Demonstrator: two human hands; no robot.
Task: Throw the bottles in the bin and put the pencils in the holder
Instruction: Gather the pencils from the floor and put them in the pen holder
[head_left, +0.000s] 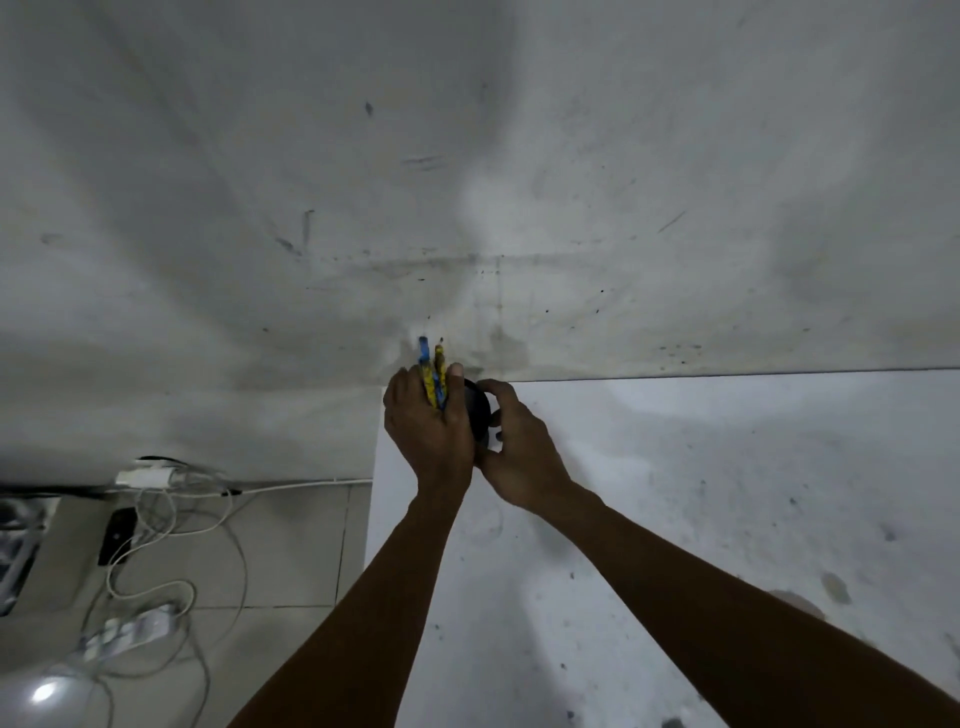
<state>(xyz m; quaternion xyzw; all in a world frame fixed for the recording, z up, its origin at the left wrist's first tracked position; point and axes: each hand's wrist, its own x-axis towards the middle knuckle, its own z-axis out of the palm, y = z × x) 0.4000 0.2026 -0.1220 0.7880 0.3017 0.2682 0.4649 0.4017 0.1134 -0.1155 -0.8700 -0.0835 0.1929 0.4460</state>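
My left hand (423, 423) is closed around a small bunch of pencils (432, 371), blue and yellow, whose ends stick up past my fingers at the table's far left corner. Right beside it, my right hand (519, 452) wraps around a black round holder (477, 410), which is mostly hidden between the two hands. The pencils are just left of the holder's top. No bottle and no bin are in view.
The white table (701, 519) is stained and stands against a scuffed grey wall (467, 182). On the tiled floor to the left lie tangled white cables (171, 525), a power strip (130, 631) and a black device (115, 535).
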